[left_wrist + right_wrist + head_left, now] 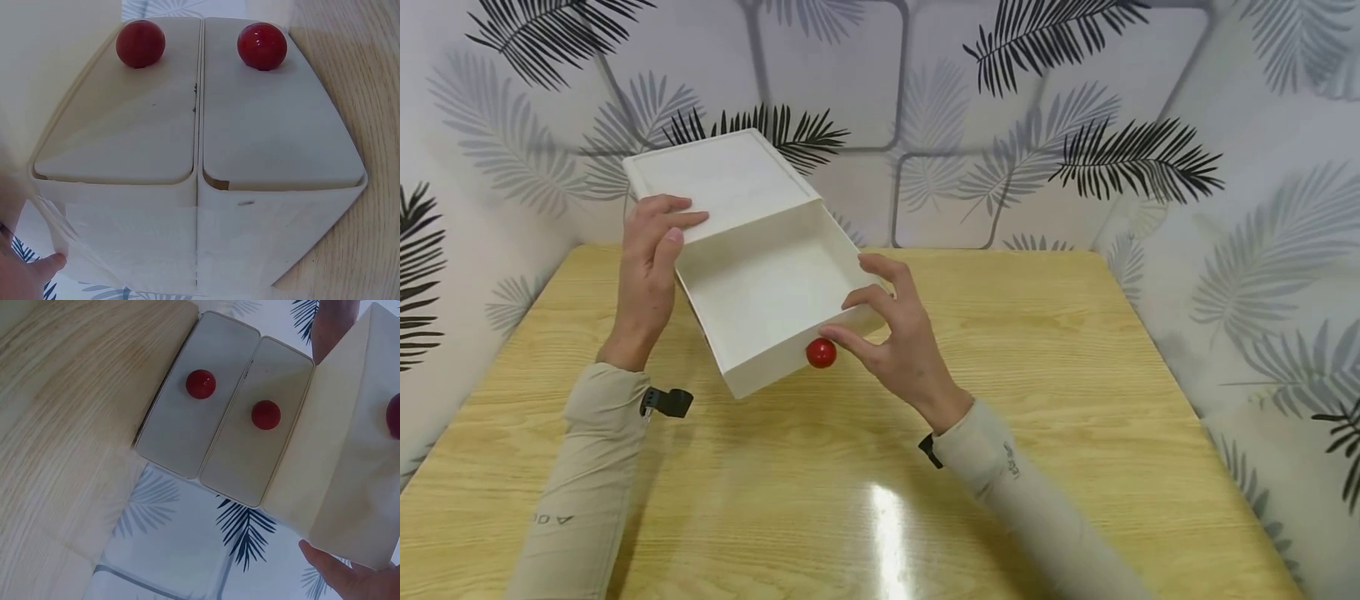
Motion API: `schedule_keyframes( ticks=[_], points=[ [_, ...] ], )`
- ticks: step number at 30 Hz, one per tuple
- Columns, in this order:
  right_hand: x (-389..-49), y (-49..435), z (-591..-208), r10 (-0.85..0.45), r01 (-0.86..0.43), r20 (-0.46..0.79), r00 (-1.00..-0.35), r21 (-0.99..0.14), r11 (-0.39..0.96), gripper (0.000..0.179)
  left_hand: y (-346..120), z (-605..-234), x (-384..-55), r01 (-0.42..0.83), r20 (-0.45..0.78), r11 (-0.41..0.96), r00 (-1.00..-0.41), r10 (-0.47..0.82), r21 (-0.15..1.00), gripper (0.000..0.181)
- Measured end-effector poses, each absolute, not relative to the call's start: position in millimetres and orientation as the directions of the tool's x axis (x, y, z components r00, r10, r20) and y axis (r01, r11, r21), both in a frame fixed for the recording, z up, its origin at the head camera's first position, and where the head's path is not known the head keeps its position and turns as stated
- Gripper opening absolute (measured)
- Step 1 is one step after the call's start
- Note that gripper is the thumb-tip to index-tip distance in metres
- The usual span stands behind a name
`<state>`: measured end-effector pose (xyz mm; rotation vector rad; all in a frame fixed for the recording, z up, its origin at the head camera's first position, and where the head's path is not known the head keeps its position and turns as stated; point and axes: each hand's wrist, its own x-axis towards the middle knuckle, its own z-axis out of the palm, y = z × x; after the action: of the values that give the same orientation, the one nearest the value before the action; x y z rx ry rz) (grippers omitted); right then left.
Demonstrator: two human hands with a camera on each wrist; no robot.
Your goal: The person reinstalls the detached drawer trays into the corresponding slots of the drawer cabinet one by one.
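A white cabinet (722, 179) of stacked drawers stands on the wooden table, its top drawer (775, 283) pulled out and bare inside. A round red knob (821, 352) sits on that drawer's front. My left hand (651, 262) holds the cabinet's upper left edge, fingers lying over the top. At the drawer's front right corner, my right hand (902, 350) grips the front wall, thumb beside the knob. Below, in the left wrist view, two closed drawers each carry a red knob (262, 46). Both closed fronts (187, 425) also show in the right wrist view.
The wooden table (1037, 375) runs back to a wall (940, 108) with a leaf pattern. Similar leaf-patterned walls stand at both sides. A bright reflection lies on the tabletop near its front.
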<state>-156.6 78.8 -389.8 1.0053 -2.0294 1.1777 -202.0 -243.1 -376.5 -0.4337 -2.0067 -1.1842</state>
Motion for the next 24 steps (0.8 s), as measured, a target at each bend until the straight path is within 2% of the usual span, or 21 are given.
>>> schedule_keyframes(
  ticks=[4,14,20,24],
  points=[
    [-158,74,-391,-0.272,-0.822,0.788,-0.552,-0.461,0.335,0.042,-244,-376,-201,0.616,0.747,0.511,-0.66,-0.083,0.6,0.042],
    [-158,68,-395,-0.218,-0.762,0.739,-0.638,-0.562,0.321,0.073,-234,-368,-189,0.6,0.732,0.502,-0.673,-0.104,0.623,0.042],
    [-157,65,-394,-0.204,-0.691,0.664,-0.719,-0.653,0.309,0.081,-234,-369,-190,0.599,0.733,0.504,-0.672,-0.107,0.622,0.041],
    [-158,63,-394,-0.197,-0.649,0.619,-0.76,-0.705,0.286,0.078,-239,-374,-197,0.605,0.736,0.5,-0.669,-0.103,0.62,0.042]
  ],
)
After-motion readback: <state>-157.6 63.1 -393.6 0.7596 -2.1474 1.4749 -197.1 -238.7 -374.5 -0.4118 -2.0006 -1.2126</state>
